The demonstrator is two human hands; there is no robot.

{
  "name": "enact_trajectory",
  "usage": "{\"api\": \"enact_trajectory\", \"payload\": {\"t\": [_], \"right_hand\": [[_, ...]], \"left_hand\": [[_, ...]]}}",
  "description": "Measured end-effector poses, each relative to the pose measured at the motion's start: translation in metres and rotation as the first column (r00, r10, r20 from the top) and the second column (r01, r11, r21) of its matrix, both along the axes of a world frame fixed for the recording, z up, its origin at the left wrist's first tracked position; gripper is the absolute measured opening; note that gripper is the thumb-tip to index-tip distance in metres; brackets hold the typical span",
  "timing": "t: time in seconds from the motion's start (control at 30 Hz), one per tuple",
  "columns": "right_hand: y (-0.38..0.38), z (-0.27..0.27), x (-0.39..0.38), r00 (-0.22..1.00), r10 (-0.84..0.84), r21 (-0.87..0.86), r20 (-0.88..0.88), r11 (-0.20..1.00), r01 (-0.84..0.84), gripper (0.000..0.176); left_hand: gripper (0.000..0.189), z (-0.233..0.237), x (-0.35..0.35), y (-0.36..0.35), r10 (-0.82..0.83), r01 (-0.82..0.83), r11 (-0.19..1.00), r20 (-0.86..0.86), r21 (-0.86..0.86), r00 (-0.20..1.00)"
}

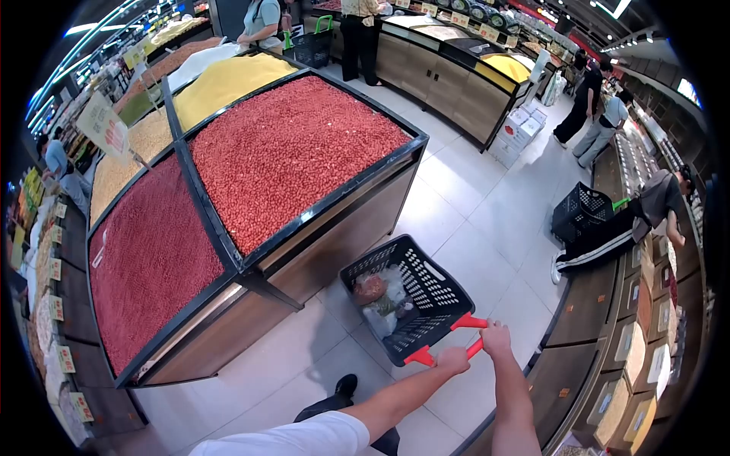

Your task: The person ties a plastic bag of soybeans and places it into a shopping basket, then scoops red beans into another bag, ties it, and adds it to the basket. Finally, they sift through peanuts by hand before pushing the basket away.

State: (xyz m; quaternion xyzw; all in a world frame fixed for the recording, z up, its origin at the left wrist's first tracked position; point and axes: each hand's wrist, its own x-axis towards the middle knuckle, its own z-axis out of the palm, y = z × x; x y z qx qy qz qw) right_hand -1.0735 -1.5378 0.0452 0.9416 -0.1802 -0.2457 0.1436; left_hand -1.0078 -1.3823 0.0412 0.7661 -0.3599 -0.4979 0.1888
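At the left, red grain [152, 258] is being displayed in two compartments of a dark-framed bulk bin [220, 232], and yellow grain [228, 80] is being held in the compartment behind them. Just right of the bin's near corner, a black basket [430, 285] is being kept over the tiled floor [471, 220], and bagged goods [380, 300] are being carried inside it. Its red handle [469, 321] is being gripped by both hands. The left hand [454, 359] is being kept clamped round the nearer part, and the right hand [496, 337] is being kept clamped round the bar just beside it. Further right, a second black basket [582, 213] is being kept beside a crouching person [646, 213] at the wall shelving [608, 365].
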Motion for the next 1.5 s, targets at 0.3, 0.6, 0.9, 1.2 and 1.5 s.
{"api": "enact_trajectory", "payload": {"t": [0.3, 0.6, 0.9, 1.2, 1.5], "right_hand": [[-0.067, -0.001, 0.144, 0.899, 0.431, 0.017, 0.075, 0.901, -0.433, 0.012], [-0.09, 0.016, 0.223, 0.731, 0.682, 0.151, 0.01, 0.722, -0.675, 0.014], [-0.05, 0.002, 0.268, 0.559, 0.808, 0.188, 0.188, 0.529, -0.828, 0.014], [0.06, -0.004, 0.315, 0.48, 0.846, 0.274, 0.232, 0.416, -0.867, 0.018], [0.225, -0.025, 0.343, 0.246, 0.899, 0.239, 0.364, 0.165, -0.957, 0.014]], "left_hand": [[0.041, -0.053, 0.048, -0.087, 0.561, -0.542, 0.825, -0.331, 0.157, 0.759], [0.025, -0.061, 0.065, -0.14, 0.809, -0.819, 0.523, -0.442, 0.238, 0.388], [0.01, -0.044, 0.084, -0.109, 0.929, -0.973, 0.158, -0.358, 0.167, 0.09], [0.005, -0.06, 0.117, -0.012, 0.889, -0.984, -0.033, -0.446, 0.173, -0.108], [0.007, -0.059, 0.132, 0.143, 0.839, -0.958, -0.131, -0.486, 0.254, -0.244]]}}
